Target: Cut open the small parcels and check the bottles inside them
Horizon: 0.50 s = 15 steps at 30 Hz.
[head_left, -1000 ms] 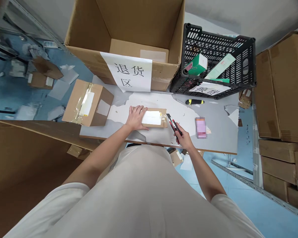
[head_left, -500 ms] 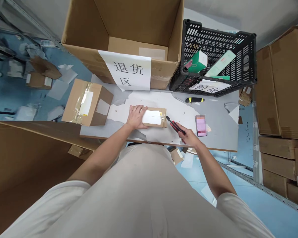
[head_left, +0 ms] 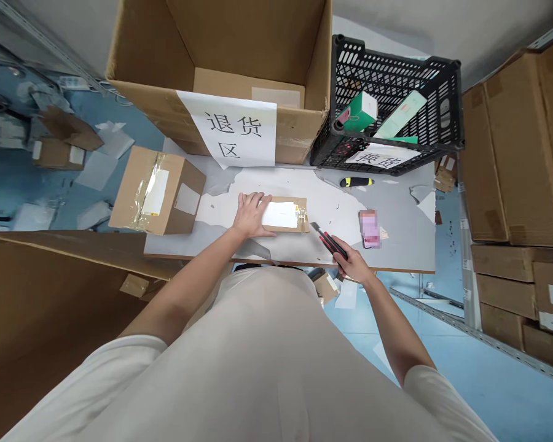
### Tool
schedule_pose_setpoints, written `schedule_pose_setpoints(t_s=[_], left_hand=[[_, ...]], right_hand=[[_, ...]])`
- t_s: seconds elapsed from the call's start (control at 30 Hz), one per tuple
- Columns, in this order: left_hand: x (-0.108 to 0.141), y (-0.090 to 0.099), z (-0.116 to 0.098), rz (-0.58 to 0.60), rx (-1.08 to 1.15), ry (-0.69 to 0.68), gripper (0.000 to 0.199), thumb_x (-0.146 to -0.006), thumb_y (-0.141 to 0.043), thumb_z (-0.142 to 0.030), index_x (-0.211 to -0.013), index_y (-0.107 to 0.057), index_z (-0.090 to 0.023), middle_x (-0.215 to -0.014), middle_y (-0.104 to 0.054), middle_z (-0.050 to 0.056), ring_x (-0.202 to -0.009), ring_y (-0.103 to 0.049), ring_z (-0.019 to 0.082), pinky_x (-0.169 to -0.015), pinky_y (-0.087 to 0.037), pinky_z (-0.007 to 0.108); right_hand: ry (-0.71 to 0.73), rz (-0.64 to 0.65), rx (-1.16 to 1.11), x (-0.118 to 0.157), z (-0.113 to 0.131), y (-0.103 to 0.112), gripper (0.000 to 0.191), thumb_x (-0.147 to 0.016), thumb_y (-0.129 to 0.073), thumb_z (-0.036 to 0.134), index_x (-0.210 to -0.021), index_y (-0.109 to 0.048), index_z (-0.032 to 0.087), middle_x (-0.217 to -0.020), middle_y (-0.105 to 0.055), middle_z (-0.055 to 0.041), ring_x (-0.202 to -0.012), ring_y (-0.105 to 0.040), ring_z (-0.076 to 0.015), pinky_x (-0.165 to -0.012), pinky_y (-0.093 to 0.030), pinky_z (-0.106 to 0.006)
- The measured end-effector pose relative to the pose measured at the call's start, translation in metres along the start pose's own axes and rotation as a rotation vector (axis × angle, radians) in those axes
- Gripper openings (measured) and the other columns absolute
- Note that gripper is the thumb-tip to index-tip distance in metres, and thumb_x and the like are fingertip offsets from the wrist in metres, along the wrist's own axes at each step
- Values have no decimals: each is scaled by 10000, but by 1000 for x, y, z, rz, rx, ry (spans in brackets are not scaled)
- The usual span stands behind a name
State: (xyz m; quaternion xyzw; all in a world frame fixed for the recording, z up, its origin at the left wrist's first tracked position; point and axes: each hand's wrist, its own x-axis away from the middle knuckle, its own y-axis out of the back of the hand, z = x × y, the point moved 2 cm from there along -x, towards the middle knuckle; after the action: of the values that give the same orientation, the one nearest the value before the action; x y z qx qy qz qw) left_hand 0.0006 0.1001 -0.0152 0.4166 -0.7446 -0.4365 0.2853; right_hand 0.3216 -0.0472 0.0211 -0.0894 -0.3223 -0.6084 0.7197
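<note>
A small cardboard box [head_left: 301, 224] with a white label and clear tape lies flat on the table. My left hand [head_left: 250, 216] grips its left end, fingers over the far side and thumb along the near edge. In my right hand [head_left: 350, 263] is a black and red utility knife [head_left: 330, 241], its blade pointing up and left. The tip is just off the box's right end, a small gap apart. To the right of the knife lies a phone [head_left: 369, 229] with a pink, blurred screen.
A large open carton [head_left: 299, 138] stands at the back, beside a black plastic crate [head_left: 382, 161] holding green and white packs. A taped box [head_left: 133, 190] sits at the table's left end. A yellow and black cutter [head_left: 356, 182] lies below the crate. Stacked cartons [head_left: 520, 153] line the right.
The knife has drawn back slightly from the box's right end, down and to the right. My left hand stays on the box. The whole view has shifted a little.
</note>
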Motion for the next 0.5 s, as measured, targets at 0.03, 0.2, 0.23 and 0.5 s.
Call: schedule_pose_setpoints(t_s=[0.03,0.2,0.23,0.5], left_hand=[[0,1,-1,13,-2,-4,1158,-476,-792,-611,-1439,-349,-142,-1416,-388,230,-1317,-305,451,-1125,-18,625],[-2,7,6,22,41,45,948,-687,-628,-651,-1449,-337,-167,-1481,-366,191,-1374,-284,407,-1126,-18,627],[-2,9,11,-8,68,78,840,-759,-564,-623,-1439,-358,-175,-1483,-375,175,-1378,-297,384,-1133,-41,616],[5,13,81,-166,534,407,512,-857,-439,-455,-1239,-602,-155,-1259,-619,135,-1171,-573,260,-1027,-426,411]], right_hand=[[0,-69,-52,0,-3,-1,707,-818,-580,483,-1447,-344,265,-760,-641,20,-405,-511,-87,-396,-465,-248],[-19,-284,-334,-16,-10,-37,603,-732,-614,618,-1142,-491,194,-972,-656,-60,-552,-620,-114,-441,-501,-240],[-21,-301,-384,-22,-9,-49,583,-720,-617,628,-1097,-490,202,-1028,-646,-69,-575,-630,-112,-456,-514,-241],[-11,-354,-739,-59,12,-103,489,-736,-636,584,-1078,-462,280,-1287,-534,-42,-915,-683,-182,-582,-596,-287]])
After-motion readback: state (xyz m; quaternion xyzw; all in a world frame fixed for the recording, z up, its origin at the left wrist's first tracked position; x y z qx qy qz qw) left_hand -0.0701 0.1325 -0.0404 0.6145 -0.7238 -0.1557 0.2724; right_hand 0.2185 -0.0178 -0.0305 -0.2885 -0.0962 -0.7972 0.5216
